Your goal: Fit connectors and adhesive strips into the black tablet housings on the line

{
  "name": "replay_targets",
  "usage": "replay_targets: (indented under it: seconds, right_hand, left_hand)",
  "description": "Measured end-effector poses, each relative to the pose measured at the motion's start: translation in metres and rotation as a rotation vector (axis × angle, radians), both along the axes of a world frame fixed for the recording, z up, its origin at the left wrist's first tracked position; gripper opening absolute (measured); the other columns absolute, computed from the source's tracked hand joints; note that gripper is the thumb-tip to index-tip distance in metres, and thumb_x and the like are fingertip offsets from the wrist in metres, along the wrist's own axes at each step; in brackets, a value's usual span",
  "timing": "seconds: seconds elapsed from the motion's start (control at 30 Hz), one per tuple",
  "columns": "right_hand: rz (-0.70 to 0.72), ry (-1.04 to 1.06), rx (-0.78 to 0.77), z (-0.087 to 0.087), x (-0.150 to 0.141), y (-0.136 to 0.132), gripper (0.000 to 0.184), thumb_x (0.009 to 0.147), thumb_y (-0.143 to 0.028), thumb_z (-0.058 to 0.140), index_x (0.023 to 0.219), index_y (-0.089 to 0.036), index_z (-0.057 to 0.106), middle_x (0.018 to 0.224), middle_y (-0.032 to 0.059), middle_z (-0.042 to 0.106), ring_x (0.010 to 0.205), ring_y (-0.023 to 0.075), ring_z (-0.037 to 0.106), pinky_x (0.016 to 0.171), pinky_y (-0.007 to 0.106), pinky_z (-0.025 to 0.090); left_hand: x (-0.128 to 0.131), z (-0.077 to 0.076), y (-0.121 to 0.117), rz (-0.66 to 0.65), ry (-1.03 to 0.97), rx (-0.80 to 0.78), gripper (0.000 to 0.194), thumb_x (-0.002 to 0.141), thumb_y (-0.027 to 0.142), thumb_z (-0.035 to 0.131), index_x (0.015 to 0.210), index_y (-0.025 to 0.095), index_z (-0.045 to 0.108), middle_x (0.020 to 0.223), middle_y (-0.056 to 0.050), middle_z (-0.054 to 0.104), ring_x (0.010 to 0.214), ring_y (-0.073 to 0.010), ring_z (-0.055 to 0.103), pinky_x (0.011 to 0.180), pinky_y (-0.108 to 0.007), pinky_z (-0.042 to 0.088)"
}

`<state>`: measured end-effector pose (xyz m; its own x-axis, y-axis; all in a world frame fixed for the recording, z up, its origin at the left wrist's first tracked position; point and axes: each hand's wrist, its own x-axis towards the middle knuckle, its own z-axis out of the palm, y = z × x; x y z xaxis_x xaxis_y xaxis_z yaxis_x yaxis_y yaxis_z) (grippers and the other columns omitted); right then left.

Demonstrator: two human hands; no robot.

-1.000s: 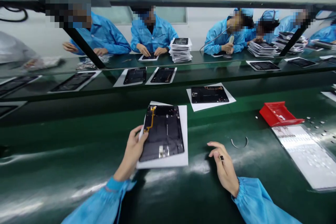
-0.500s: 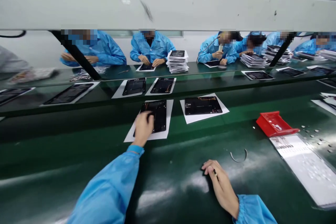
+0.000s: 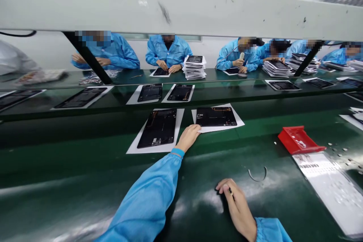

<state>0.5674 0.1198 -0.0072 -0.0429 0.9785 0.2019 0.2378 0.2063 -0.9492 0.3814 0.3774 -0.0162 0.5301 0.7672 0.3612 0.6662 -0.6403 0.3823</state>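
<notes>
Left grip (image 3: 189,138) at paper (image 3: 239,121) (white, skewed)

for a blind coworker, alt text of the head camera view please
A person's left hand touches the near left corner of a paper sheet bearing a dark panel; the right hand is over the green bench, left of a red tray.

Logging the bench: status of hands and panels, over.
Left hand at paper under right panel. Right hand low, with dark bit. Red tray off right.
</notes>
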Motion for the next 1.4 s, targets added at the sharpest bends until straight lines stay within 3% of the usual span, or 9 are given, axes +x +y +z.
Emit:
replay_targets:
  seconds: [0.13, 0.27, 0.43, 0.57, 0.8, 1.0, 1.13, 1.23, 1.4]
  right_hand:
    - [-0.011, 0.012, -0.028, 0.0, 0.002, 0.0, 0.032, 0.104, -0.034, 0.031, 0.085, -0.021, 0.053, 0.09, 0.0037, 0.058, 0.087, 0.0174, 0.055, 0.08, 0.028, 0.04]
    - [-0.027, 0.021, -0.034, 0.0, 0.003, -0.001, 0.034, 0.104, -0.036, 0.031, 0.085, -0.021, 0.054, 0.088, 0.0036, 0.058, 0.085, 0.0173, 0.056, 0.079, 0.028, 0.04]
    - [-0.177, 0.058, -0.005, -0.004, 0.009, 0.003, 0.036, 0.103, -0.041, 0.034, 0.084, -0.02, 0.056, 0.096, 0.0063, 0.061, 0.093, 0.0191, 0.057, 0.085, 0.031, 0.043]
    - [-0.329, 0.138, -0.03, -0.008, 0.018, 0.014, 0.038, 0.1, -0.048, 0.039, 0.09, -0.018, 0.06, 0.113, 0.0124, 0.06, 0.105, 0.0238, 0.056, 0.091, 0.038, 0.048]
    - [-0.197, 0.177, -0.125, -0.012, 0.019, 0.018, 0.039, 0.098, -0.051, 0.043, 0.09, -0.018, 0.062, 0.111, 0.0117, 0.063, 0.106, 0.0242, 0.059, 0.101, 0.046, 0.044]
    - [-0.071, 0.05, -0.14, 0.0, 0.015, 0.014, 0.041, 0.098, -0.052, 0.041, 0.09, -0.018, 0.064, 0.101, 0.0093, 0.066, 0.1, 0.0236, 0.061, 0.096, 0.04, 0.046]
    - [-0.225, -0.03, -0.012, 0.016, 0.017, 0.011, 0.05, 0.1, -0.054, 0.033, 0.082, -0.019, 0.064, 0.095, 0.0081, 0.064, 0.089, 0.0206, 0.059, 0.08, 0.032, 0.047]
    - [-0.248, -0.044, -0.006, 0.024, 0.016, 0.001, 0.05, 0.102, -0.051, 0.03, 0.082, -0.019, 0.062, 0.078, 0.0044, 0.058, 0.065, 0.0154, 0.053, 0.059, 0.027, 0.043]
    - [-0.061, -0.07, -0.078, 0.021, 0.01, -0.022, 0.028, 0.098, -0.042, 0.05, 0.084, -0.02, 0.061, 0.078, 0.0034, 0.058, 0.075, 0.0175, 0.058, 0.07, 0.029, 0.047]
  left_hand:
    - [0.001, 0.004, -0.008, -0.001, 0.001, 0.059, 0.022, 0.097, 0.025, 0.038, 0.103, 0.018, 0.059, 0.113, -0.011, 0.064, 0.113, -0.0233, 0.056, 0.107, -0.044, 0.038]
    - [-0.014, 0.011, -0.044, -0.01, 0.02, 0.102, 0.022, 0.099, 0.025, 0.035, 0.102, 0.02, 0.056, 0.101, -0.006, 0.067, 0.098, -0.0193, 0.062, 0.107, -0.043, 0.037]
    - [-0.045, 0.02, -0.127, -0.032, 0.059, 0.165, 0.021, 0.097, 0.024, 0.038, 0.093, 0.018, 0.058, 0.085, -0.007, 0.065, 0.08, -0.0197, 0.061, 0.079, -0.035, 0.048]
    - [-0.054, 0.02, -0.21, -0.231, 0.075, 0.267, 0.019, 0.094, 0.015, 0.042, 0.086, 0.017, 0.058, 0.071, -0.003, 0.062, 0.067, -0.0164, 0.056, 0.068, -0.03, 0.048]
    - [-0.004, 0.004, -0.306, -0.603, 0.059, 0.067, 0.02, 0.094, 0.023, 0.048, 0.078, 0.023, 0.06, 0.063, 0.001, 0.063, 0.059, -0.0119, 0.056, 0.074, -0.022, 0.053]
    - [0.028, 0.031, -0.307, -0.71, -0.02, -0.14, 0.023, 0.095, 0.036, 0.05, 0.092, 0.017, 0.062, 0.081, -0.001, 0.07, 0.081, -0.0127, 0.064, 0.083, -0.023, 0.048]
    - [0.007, 0.05, -0.273, -0.354, -0.172, -0.248, 0.02, 0.096, 0.033, 0.048, 0.102, 0.02, 0.062, 0.094, -0.002, 0.069, 0.088, -0.0143, 0.062, 0.084, -0.028, 0.047]
    - [-0.005, 0.047, -0.239, -0.07, -0.183, -0.307, 0.024, 0.094, 0.031, 0.053, 0.115, 0.021, 0.059, 0.11, -0.005, 0.063, 0.103, -0.0181, 0.056, 0.091, -0.033, 0.045]
    - [0.002, 0.031, -0.21, -0.086, -0.231, -0.367, 0.016, 0.091, 0.029, 0.057, 0.102, 0.022, 0.067, 0.104, -0.004, 0.062, 0.1, -0.017, 0.057, 0.091, -0.032, 0.046]
